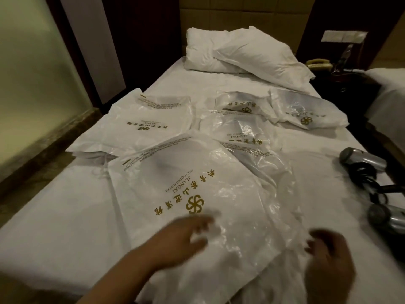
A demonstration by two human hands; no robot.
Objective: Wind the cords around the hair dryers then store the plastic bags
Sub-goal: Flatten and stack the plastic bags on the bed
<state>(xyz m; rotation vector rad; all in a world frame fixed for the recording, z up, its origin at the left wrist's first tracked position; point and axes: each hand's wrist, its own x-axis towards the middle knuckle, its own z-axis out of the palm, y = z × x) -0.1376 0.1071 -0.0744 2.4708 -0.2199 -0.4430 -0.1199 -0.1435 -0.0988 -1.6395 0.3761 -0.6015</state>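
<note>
Down at the near edge of the bed, both hands meet the closest plastic bag, a large clear one printed in gold with a pinwheel logo and "JIANGXI GONGQING HOTEL", lying flat on the white sheet. The left hand rests on the bag's near end, fingers spread and lightly bent over the crinkled film. The right hand sits at the bag's near right corner with its fingers curled inward; motion blur makes it hard to be sure, but it seems to be gathering the plastic rather than hanging free.

Further up the bed lie more bags of the same kind: a stack of bags to the left, a middle bag partly overlapped by the near one, a small bag beyond that, and a far right bag near the pillows.

At the right edge of the bed are 2 silver hair dryers, the farther dryer and the nearer dryer, well apart from the hands. A dark cord lies coiled and looped between them, touching both.

Beyond the bed's right side stands a dark nightstand with a telephone on it.
</note>
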